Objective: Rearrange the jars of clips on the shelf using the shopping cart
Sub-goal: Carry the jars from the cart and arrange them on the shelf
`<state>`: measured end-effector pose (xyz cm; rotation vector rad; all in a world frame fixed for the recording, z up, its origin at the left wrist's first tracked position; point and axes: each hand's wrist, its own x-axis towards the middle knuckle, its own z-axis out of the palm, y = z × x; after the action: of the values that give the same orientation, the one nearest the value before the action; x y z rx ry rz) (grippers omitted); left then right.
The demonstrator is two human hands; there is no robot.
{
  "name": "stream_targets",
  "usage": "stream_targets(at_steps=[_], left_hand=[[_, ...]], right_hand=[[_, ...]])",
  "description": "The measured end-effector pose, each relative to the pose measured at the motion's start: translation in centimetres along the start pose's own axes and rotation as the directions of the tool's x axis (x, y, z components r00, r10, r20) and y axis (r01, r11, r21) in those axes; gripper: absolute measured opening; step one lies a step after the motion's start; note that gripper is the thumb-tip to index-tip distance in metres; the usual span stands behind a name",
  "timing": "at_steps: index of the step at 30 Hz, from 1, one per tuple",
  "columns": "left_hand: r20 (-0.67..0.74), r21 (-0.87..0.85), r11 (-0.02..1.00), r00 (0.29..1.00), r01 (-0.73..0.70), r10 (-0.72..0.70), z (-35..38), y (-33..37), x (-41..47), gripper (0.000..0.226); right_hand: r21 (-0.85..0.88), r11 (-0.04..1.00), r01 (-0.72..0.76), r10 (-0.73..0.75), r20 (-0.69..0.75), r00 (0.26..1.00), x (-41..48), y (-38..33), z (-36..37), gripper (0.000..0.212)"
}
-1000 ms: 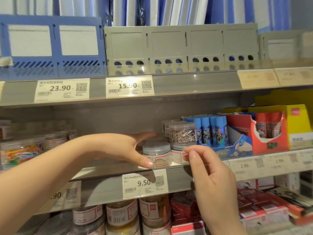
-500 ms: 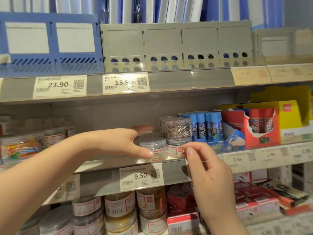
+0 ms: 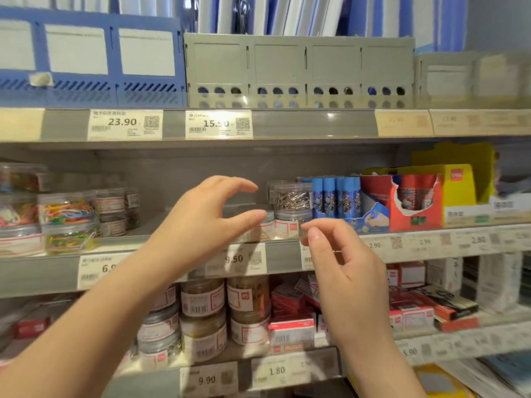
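Nearest, the right hand (image 3: 344,271) hangs with fingers loosely curled and holds nothing I can see, its forefinger tip close to the jars of silver clips (image 3: 291,198). The left hand (image 3: 201,222) is spread in a wide, empty claw before a half-hidden jar (image 3: 265,225). The clip jars stand stacked two high on the middle shelf (image 3: 284,255), just left of the blue glue sticks (image 3: 336,196).

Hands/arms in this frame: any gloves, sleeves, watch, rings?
Nothing worn that shows. Left hand and right hand are bare: no gloves, rings, watch or bracelet. Left forearm and right forearm are bare too; no sleeve in frame.
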<state>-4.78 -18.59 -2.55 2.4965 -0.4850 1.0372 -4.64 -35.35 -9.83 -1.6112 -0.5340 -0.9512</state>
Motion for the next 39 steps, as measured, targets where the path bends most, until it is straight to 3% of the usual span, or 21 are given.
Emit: stream_targets(at_steps=[4,9,12,17,20,26,29,39], left_hand=[[-0.16,-0.102,0.994,0.987,-0.03,0.013,1.0,2.4,-3.3,0.027],[-0.208,-0.273,0.962,0.976,0.011,-0.07,3.0,5.2,-8.2,0.018],[-0.137,-0.401,0.915,0.985,0.041,-0.104,4.3,7.0,-11.1,0.009],[-0.001,-0.508,0.858,0.996,0.078,-0.091,5.5,9.7,-16.5,0.013],[0.142,-0.636,0.752,0.984,0.173,-0.107,5.8,11.2,-20.9,0.018],[0.331,-0.663,0.685,0.939,0.301,-0.092,6.9,14.4,-28.8,0.015],[0.418,-0.635,0.703,0.908,0.32,-0.035,8.5,17.2,-32.0,0.018],[0.642,-0.574,0.757,0.745,0.312,0.18,18.1,31.3,-39.5,0.013]], right_hand=[[0.0,1.0,-0.014,0.014,0.012,1.0,-1.5,-0.4,-1.2,0.018],[-0.084,0.994,-0.075,0.076,0.016,0.997,-5.0,-1.0,-2.9,0.014],[-0.187,0.977,-0.104,0.107,0.006,0.994,-7.6,-1.9,-4.8,0.01],[-0.327,0.915,-0.238,0.223,-0.086,0.971,-13.2,-4.1,-8.5,0.009],[-0.386,0.855,-0.347,0.308,-0.161,0.938,-17.7,-5.9,-10.4,0.004],[-0.439,0.69,-0.575,0.516,-0.259,0.817,-27.0,-7.8,-14.5,0.02],[-0.442,0.583,-0.682,0.589,-0.348,0.729,-31.1,-8.3,-17.8,0.031],[-0.392,0.233,-0.89,0.662,-0.607,0.441,-42.6,-8.1,-32.2,0.043]])
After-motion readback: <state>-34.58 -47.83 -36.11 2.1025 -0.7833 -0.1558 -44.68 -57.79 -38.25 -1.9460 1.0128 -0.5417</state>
